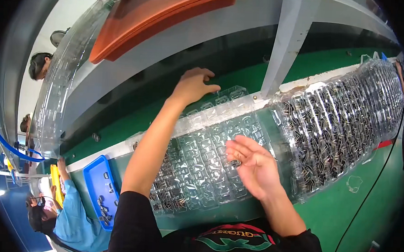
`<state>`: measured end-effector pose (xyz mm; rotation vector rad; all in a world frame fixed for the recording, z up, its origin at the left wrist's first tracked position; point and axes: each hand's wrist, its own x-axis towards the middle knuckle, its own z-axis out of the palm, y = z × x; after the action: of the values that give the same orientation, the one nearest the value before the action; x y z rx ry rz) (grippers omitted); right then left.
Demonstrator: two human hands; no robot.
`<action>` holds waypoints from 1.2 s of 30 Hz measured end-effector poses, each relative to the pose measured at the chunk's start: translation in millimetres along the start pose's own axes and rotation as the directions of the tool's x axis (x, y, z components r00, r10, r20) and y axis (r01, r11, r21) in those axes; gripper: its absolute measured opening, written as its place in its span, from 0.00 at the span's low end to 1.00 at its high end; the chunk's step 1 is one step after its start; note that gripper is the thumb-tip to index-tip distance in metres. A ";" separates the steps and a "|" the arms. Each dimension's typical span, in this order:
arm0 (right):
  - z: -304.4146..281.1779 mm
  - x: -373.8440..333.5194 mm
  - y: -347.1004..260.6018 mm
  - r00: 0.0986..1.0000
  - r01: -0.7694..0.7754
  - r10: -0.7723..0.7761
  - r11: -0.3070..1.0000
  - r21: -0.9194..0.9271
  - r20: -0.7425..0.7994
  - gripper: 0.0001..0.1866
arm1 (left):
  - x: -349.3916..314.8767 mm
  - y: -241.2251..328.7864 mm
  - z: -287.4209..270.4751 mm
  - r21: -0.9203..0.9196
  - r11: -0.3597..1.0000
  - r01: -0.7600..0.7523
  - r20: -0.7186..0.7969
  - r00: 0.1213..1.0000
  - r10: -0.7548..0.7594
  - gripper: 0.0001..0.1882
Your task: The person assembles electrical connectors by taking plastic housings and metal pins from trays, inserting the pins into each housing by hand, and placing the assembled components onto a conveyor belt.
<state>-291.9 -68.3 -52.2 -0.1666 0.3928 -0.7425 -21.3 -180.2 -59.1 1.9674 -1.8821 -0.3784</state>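
So the right hand (pixel 256 169) is up over the clear plastic tray (pixel 204 165), palm turned up a bit, fingers loosely curled in toward the thumb. There's a small dark piece (pixel 235 162) right at its fingertips, but honestly I can't tell if it's pinched there or just showing in the gap. The tray spreads out below that hand and off to its left, with bare moulded pockets closest to the hand and dark metal parts (pixel 173 200) sitting in the pockets at the far left end.

Left hand (pixel 195 87) is released: fingers parted, thumb sticking out to the right. It's stretched out beyond the tray, over the green strip (pixel 129 117), with a clear plastic flap (pixel 231 93) just beside the thumb. Can't tell if they touch.

To the right of the right hand there's a long bank of filled clear trays (pixel 334 128), packed with rows of dark curved parts. Well left of both hands, past the left forearm, is a blue tray (pixel 99 184) with a few dark pieces in it, and beyond that a co-worker in a blue top (pixel 76 222) next to a yellow tray (pixel 57 184). Orange bin (pixel 157 21) is above and left of the left hand.
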 end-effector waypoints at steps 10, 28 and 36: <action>16.6 14.5 -9.8 0.941 0.333 -0.338 0.911 -0.242 0.024 0.17 | -51.2 41.7 -32.8 -0.537 0.818 0.206 0.037 0.974 -0.222 0.18; 27.0 10.2 35.7 0.485 0.782 -0.295 -0.276 -0.559 0.823 0.16 | -215.8 104.3 -2.2 -0.942 -0.333 0.035 0.162 0.918 -0.363 0.11; 37.6 2.4 28.8 0.448 0.720 -0.121 -0.539 -0.438 0.886 0.12 | -226.0 99.0 -14.9 -0.996 -0.033 0.087 0.094 0.919 -0.383 0.19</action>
<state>-257.1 -48.6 -26.7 -2.4208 0.3378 -1.2309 -116.6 44.0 -17.2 1.0703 -0.5098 -1.1727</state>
